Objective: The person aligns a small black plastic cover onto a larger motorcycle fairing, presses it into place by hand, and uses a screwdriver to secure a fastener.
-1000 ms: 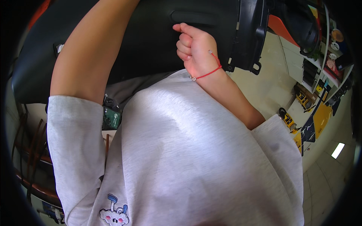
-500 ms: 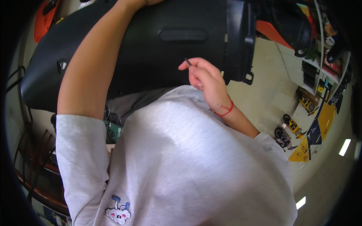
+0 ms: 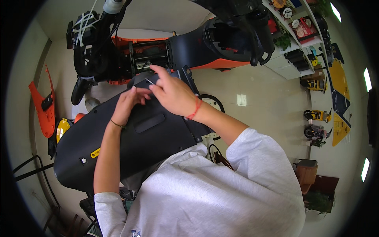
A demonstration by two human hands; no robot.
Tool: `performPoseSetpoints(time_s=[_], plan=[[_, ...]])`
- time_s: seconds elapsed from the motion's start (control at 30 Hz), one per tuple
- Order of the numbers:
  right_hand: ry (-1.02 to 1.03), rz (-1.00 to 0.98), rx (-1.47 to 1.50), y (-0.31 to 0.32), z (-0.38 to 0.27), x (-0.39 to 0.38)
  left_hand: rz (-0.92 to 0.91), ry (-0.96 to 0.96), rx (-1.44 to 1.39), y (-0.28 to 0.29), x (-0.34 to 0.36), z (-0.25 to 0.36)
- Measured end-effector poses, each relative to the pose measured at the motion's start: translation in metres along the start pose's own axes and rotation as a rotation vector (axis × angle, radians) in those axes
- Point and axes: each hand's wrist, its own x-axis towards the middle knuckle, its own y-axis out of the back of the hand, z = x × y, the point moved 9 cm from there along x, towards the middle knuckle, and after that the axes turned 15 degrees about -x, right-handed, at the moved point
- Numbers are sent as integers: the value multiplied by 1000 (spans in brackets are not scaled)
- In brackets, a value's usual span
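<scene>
A large black plastic panel (image 3: pixel 130 148) with a long oval recess and a small yellow label lies slanted in front of my body. Over its upper part, my right hand (image 3: pixel 173 93) pinches a small thin rod (image 3: pixel 149 81) between thumb and fingers, the index finger stretched away. A red string is round that wrist. Close beside it, my left hand (image 3: pixel 128 103) rests at the panel's surface with fingers curled and drawn together; what they hold, if anything, is hidden.
A partly stripped scooter (image 3: pixel 185 51) with orange side trim stands just beyond the panel. An orange body part (image 3: pixel 42 108) and a yellow part (image 3: pixel 63 128) are at the left. Shelves (image 3: pixel 302 43) stand at the far right, and small yellow scooters (image 3: pixel 318 115) are along the right.
My view has lifted, and the scooter beyond the panel now shows. The left hand, mostly out of view before, is now beside the right. The right hand has moved over the panel's upper part.
</scene>
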Motion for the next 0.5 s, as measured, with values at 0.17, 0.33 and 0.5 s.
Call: performPoseSetpoints(time_s=[0.17,0.33,0.5], plan=[[129,-223,-281,-50,-32,42,113,2,-191,20,-10,-4],[324,-222,-362,-62,-45,54,329,-27,-378,12,-8,14],[349,-172,-255,-46,-13,57,136,-22,-346,31,25,10]])
